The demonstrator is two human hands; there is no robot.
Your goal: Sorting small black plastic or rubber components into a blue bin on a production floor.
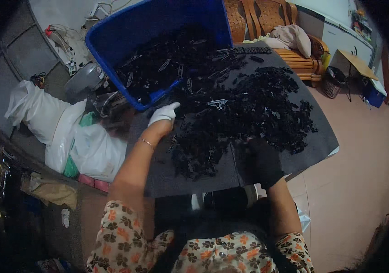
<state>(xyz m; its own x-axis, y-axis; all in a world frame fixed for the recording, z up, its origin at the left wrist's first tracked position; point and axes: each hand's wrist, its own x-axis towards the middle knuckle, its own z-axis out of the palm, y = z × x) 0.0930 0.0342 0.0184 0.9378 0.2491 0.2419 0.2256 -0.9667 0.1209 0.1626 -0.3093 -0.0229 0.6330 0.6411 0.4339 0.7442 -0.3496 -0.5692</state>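
A spread pile of small black plastic pieces (267,102) covers much of the dark grey table top (324,136). My left hand (163,114), in a white glove, is at the pile's left side, just below the blue bin's rim. Its fingers look drawn together; whatever they hold, if anything, is hidden. Over the pile's near right part is my right hand (264,164) in a black glove. Its fingers blend into the dark pieces, so their pose does not show. Between the hands, a paler oval piece (217,103) lies on the pile.
A large blue bin (112,68) with more black pieces lies tipped at the table's far left. White sacks (95,152) stand left of the table. Behind are a wooden bench (294,68) with a cloth (290,38), and a dark wastebasket (334,83) at right.
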